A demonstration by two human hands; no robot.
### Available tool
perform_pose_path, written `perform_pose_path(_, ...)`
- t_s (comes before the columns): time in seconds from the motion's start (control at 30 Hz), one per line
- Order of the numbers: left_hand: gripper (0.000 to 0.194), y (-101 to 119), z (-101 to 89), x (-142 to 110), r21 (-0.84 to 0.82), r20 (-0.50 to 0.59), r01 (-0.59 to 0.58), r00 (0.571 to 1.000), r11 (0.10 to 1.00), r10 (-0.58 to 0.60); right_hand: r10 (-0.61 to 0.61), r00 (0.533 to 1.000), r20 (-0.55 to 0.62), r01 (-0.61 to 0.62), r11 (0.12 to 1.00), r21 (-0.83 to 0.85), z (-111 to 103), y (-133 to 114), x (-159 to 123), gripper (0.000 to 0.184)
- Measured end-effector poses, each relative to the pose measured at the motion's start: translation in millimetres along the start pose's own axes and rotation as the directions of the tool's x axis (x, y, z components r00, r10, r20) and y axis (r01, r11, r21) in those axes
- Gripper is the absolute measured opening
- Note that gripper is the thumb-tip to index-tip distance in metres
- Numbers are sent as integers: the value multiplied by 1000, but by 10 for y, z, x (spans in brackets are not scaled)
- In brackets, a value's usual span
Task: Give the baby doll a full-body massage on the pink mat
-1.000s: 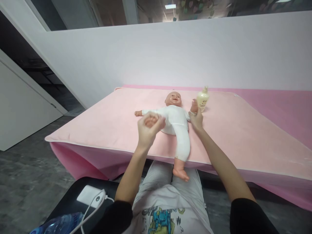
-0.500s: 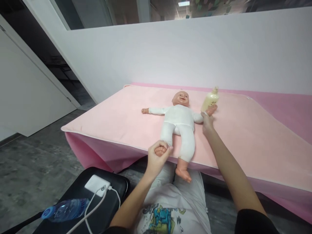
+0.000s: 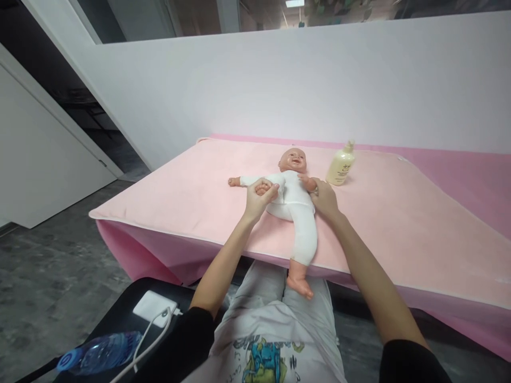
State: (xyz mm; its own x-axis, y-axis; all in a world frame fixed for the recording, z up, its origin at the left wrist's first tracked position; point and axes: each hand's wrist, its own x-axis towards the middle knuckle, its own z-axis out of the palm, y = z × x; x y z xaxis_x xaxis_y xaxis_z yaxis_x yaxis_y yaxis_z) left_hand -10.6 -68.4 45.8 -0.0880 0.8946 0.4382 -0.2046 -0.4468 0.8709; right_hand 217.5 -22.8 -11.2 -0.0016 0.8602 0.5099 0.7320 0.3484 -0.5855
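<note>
A baby doll (image 3: pixel 302 226) with a white cloth body lies on its back on the pink table cover (image 3: pixel 191 197), head toward the wall. My left hand (image 3: pixel 257 199) is closed around the doll's foot on the left side, with the toes showing; that leg is bent up over the belly. With my right hand (image 3: pixel 324 198) I grip the doll's forearm near the wrist, and its small hand rests over the chest. The other leg (image 3: pixel 299 279) hangs past the table's near edge. The doll's other arm stretches out to the left.
A pale yellow pump bottle (image 3: pixel 340 166) stands right of the doll's head. On a black chair (image 3: pixel 115 298) at lower left are a white power bank (image 3: pixel 154 307) with a cable and a blue-tinted water bottle (image 3: pixel 104 352). A white wall (image 3: pixel 319 85) rises behind the table.
My left hand has raised the doll's foot from the table's near edge up to the belly, bending the leg. My right hand has brought the doll's arm inward across the chest.
</note>
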Motion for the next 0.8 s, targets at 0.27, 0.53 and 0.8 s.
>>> perform_pose_path(0.27,27,419,-203,-1182,-52,134,132,983,990,-125,629,738,-244,-355,669,653,193,477,150,43)
perform_pose_path(0.53,34,397,-147,-432,-45,-28,-64,998,997,62,316,924,-216,-231,910,345,95,194,61,40)
perform_pose_path(0.8,44,55,45,-51,-137,-93,33,995,990,-46,199,975,-103,-160,939,304,89,90,43,39)
